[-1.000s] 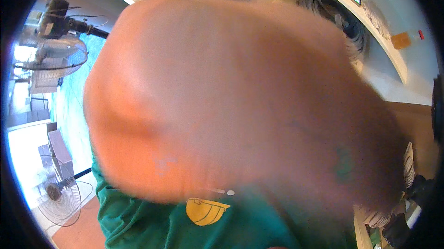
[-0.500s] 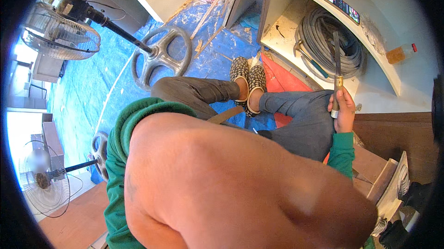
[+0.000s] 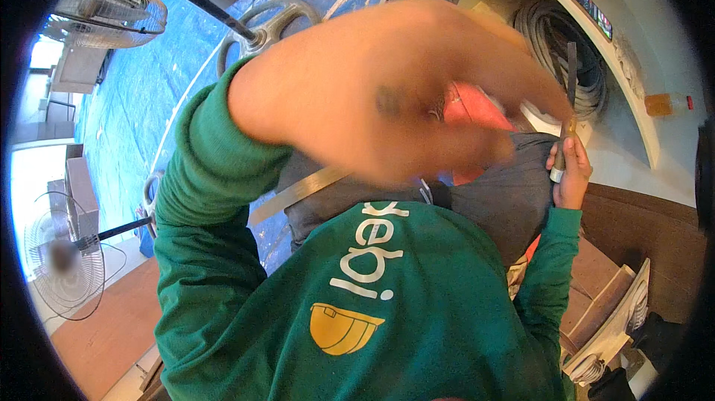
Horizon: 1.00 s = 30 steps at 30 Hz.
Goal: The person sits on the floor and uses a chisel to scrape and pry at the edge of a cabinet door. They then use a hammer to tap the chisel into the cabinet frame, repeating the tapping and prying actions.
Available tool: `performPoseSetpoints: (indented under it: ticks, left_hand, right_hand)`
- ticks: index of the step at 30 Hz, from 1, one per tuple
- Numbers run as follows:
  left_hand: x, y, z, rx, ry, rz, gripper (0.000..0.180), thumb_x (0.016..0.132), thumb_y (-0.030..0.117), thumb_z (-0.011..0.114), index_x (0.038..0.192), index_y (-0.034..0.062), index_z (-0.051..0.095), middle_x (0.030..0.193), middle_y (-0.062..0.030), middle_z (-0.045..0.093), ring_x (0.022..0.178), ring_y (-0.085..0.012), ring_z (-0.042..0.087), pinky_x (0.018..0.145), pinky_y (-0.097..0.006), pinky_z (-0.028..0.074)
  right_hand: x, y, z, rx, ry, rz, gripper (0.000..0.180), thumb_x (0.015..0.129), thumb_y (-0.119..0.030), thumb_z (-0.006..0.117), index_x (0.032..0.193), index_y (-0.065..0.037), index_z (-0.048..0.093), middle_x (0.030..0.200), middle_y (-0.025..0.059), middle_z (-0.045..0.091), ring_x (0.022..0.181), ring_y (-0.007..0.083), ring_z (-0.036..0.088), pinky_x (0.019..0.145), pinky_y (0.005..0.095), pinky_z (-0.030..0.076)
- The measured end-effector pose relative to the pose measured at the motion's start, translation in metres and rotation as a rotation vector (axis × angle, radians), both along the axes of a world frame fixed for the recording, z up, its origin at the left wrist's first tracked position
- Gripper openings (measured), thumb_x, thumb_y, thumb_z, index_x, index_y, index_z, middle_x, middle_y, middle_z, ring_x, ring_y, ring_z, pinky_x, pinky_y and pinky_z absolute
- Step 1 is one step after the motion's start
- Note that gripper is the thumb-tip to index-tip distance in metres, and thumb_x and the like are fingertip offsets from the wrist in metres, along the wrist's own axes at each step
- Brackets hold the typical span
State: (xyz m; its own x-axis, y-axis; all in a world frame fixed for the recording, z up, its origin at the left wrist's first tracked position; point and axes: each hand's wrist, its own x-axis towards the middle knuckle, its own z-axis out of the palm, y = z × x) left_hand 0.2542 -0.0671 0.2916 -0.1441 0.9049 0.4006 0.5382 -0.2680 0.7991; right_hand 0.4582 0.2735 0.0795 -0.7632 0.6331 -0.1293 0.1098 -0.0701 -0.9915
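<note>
Closest to us, our left hand (image 3: 402, 96) fills the middle of the view, blurred and raised near the camera; we cannot tell whether its fingers are spread or curled, and nothing shows in it. A second ago it blotted out nearly everything; half a second ago the arm sat lower across the frame; now it has swung up and to the left, so the lap and the right side come clear. That reads to us as the left arm merely passing the camera, while the work itself stays with the other hand.

Below the left hand lies our green sweatshirt (image 3: 387, 304), one garment, with a yellow helmet emblem. Beyond it, at the right, our right hand (image 3: 570, 174) is closed around one slim tool with a dark blade and yellowish handle (image 3: 567, 114), held upright just above our grey-trousered knee (image 3: 514, 192). It sits in that grip much as it did half a second ago.

Just behind the right hand, one coil of grey cable (image 3: 555, 43) rests in a pale curved recess. Right of it stands one small amber bottle (image 3: 665, 104). Far to the left of the left hand, across one blue tarpaulin (image 3: 126, 110), we count two standing fans: one above (image 3: 112, 6), one lower (image 3: 63, 252).
</note>
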Motion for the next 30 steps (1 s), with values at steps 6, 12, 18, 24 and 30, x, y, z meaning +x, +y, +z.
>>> performPoseSetpoints:
  ticks: [6,12,18,24,30]
  left_hand:
    - [-0.051,-0.047,-0.084,-0.342,-0.069,0.357,0.022,0.1,0.021,0.065,0.101,-0.0005,0.068,0.094,-0.007,0.068,0.092,-0.0142,0.062,0.085,-0.03,0.049]
    - [-0.04,-0.064,-0.162,-0.54,-0.164,0.542,0.047,0.099,0.041,0.066,0.073,0.0013,0.065,0.06,-0.0059,0.055,0.059,-0.0135,0.052,0.056,-0.034,0.043]
    - [-0.031,-0.062,-0.188,-0.59,-0.06,0.387,0.042,0.102,0.036,0.063,0.079,0.0006,0.062,0.065,-0.0024,0.055,0.062,-0.0097,0.046,0.057,-0.032,0.042]
    - [-0.049,-0.083,-0.169,-0.617,-0.034,0.586,0.04,0.1,0.037,0.061,0.085,-0.0001,0.066,0.066,-0.0191,0.057,0.058,-0.031,0.054,0.057,-0.041,0.046]
    - [-0.036,-0.094,-0.163,-0.49,-0.039,0.49,0.026,0.096,0.027,0.068,0.101,0.0013,0.068,0.073,-0.0106,0.065,0.066,-0.0263,0.062,0.063,-0.039,0.051]
  right_hand:
    - [-0.002,0.0,0.006,0.001,-0.002,0.023,0.031,0.103,-0.028,0.062,0.119,-0.002,0.063,0.082,0.0017,0.061,0.063,0.0086,0.055,0.057,0.0229,0.045]
    - [-0.006,-0.001,0.006,0.007,-0.03,0.022,0.031,0.103,-0.028,0.062,0.119,-0.002,0.063,0.082,0.0017,0.06,0.062,0.0087,0.054,0.057,0.023,0.045]
    - [-0.005,0.0,0.002,0.01,-0.042,0.009,0.034,0.103,-0.028,0.062,0.124,-0.002,0.062,0.082,0.0023,0.061,0.062,0.0091,0.054,0.057,0.0234,0.045]
    - [0.0,0.007,-0.003,0.013,-0.062,-0.01,0.04,0.103,-0.027,0.061,0.133,-0.001,0.059,0.082,0.0026,0.061,0.062,0.0092,0.055,0.056,0.023,0.046]
    - [-0.002,0.006,-0.005,0.001,-0.058,0.006,0.037,0.103,-0.028,0.062,0.128,-0.001,0.061,0.083,0.0026,0.061,0.062,0.009,0.055,0.057,0.0232,0.046]
